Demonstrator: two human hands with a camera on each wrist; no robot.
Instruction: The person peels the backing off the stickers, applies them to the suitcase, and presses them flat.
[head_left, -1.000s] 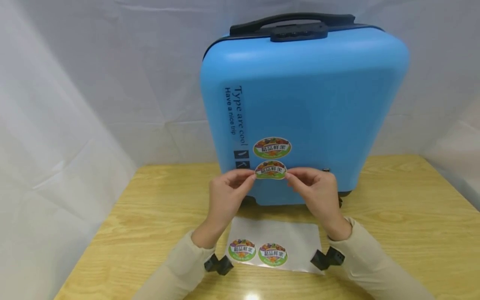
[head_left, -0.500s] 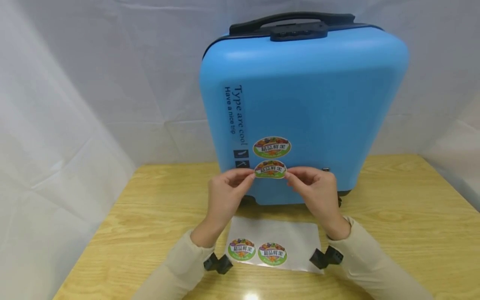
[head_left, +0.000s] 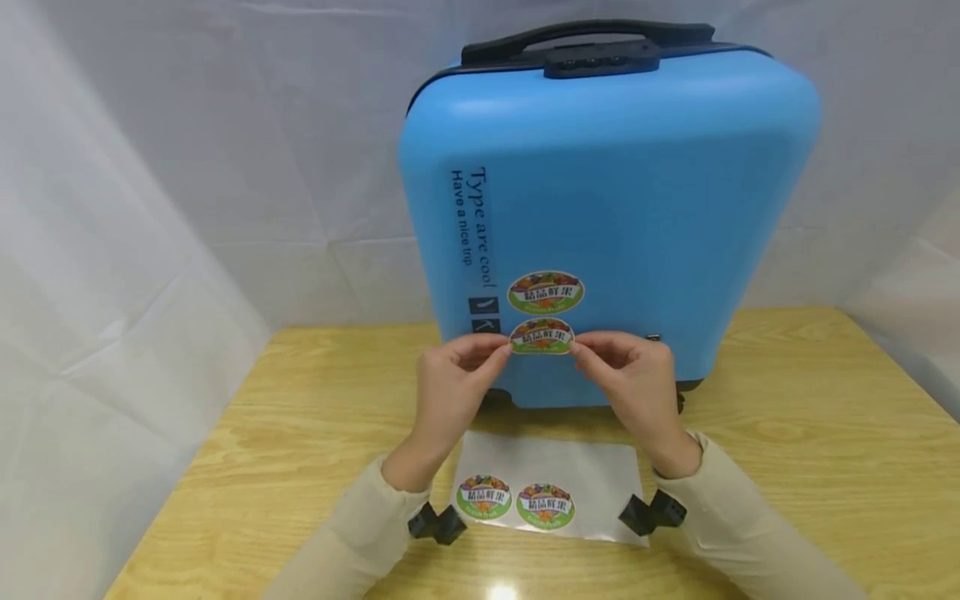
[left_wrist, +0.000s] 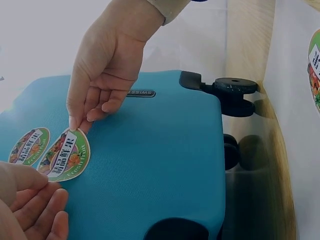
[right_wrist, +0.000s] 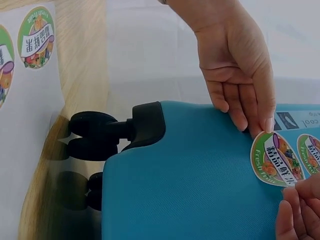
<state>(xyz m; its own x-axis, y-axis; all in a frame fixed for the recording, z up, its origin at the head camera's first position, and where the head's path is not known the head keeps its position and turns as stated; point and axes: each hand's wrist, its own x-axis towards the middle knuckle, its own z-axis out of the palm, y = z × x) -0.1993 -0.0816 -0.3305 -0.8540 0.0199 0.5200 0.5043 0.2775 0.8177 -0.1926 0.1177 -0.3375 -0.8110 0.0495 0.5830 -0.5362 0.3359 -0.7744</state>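
An oval fruit sticker (head_left: 542, 337) with a green lower band is held by its two ends in front of the blue suitcase (head_left: 637, 225). My left hand (head_left: 456, 383) pinches its left end between thumb and forefinger. At the right end, my right hand (head_left: 633, 379) pinches it the same way. A matching sticker (head_left: 546, 292) lies flat on the suitcase just above. In the left wrist view the held sticker (left_wrist: 70, 156) is close over the suitcase face, beside the other sticker (left_wrist: 30, 146). The right wrist view shows the held sticker (right_wrist: 274, 159) from the opposite side.
A white backing sheet (head_left: 600, 475) lies on the wooden table (head_left: 322, 417) below the hands, bearing two more stickers, a left one (head_left: 483, 497) and a right one (head_left: 545, 507). The suitcase stands upright on black wheels (right_wrist: 95, 135). A white cloth (head_left: 315, 150) hangs behind.
Both hands keep their pinch on the sticker in nearly the same place. The whole head view has shifted slightly.
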